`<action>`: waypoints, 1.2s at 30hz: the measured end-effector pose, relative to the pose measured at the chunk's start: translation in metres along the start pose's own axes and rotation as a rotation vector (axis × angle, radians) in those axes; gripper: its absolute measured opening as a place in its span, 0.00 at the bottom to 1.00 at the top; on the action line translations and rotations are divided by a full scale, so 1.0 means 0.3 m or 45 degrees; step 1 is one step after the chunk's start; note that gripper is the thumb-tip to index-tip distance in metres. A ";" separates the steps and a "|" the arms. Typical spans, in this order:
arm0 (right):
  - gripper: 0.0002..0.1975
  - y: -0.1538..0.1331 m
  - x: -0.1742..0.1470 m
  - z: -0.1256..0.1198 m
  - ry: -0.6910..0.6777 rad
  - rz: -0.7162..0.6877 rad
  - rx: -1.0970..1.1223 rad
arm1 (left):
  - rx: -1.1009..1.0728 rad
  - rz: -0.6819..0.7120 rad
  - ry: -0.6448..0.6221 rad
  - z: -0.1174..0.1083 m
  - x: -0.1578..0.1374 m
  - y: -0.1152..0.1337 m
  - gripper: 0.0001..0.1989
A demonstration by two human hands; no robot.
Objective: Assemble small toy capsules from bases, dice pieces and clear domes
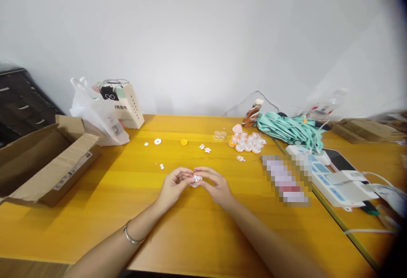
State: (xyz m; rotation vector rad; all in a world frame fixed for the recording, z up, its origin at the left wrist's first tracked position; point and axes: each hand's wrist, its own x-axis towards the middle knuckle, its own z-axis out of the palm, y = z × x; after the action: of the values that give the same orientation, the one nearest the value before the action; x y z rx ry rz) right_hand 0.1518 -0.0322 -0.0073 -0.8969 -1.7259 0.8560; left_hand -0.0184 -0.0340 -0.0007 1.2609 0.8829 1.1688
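Between my fingertips is a small white plastic piece with cut-out holes; its exact kind is too small to make out. My left hand pinches it from the left, and my right hand grips it from the right, fingers closed. Just beyond lie two similar white cut-out pieces, with another white openwork piece farther right. A yellow round part and a white ring rest toward the back. Nearer my left hand are small white bits.
An open cardboard box stands left, with a plastic bag and paper bag behind. Right are clear round capsules, clear rings, a brown bottle, a green folded umbrella and a power strip with cables.
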 end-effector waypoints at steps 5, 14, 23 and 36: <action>0.08 0.016 -0.004 0.006 -0.017 0.081 -0.014 | -0.020 -0.008 0.025 0.005 -0.004 0.000 0.12; 0.07 0.029 0.000 0.006 -0.045 0.133 0.103 | -0.013 0.013 -0.063 0.002 -0.001 -0.013 0.12; 0.06 0.025 0.007 0.004 -0.023 0.113 0.107 | 0.171 0.082 -0.090 0.001 -0.009 -0.022 0.10; 0.09 0.032 0.007 0.017 -0.075 0.342 0.471 | 0.132 0.018 -0.045 0.006 -0.004 -0.011 0.11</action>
State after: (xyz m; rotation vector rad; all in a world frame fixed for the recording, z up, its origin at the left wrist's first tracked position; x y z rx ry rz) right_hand 0.1482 -0.0266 -0.0159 -0.8657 -1.4464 1.3412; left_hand -0.0163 -0.0354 -0.0037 1.3696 0.9197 1.1204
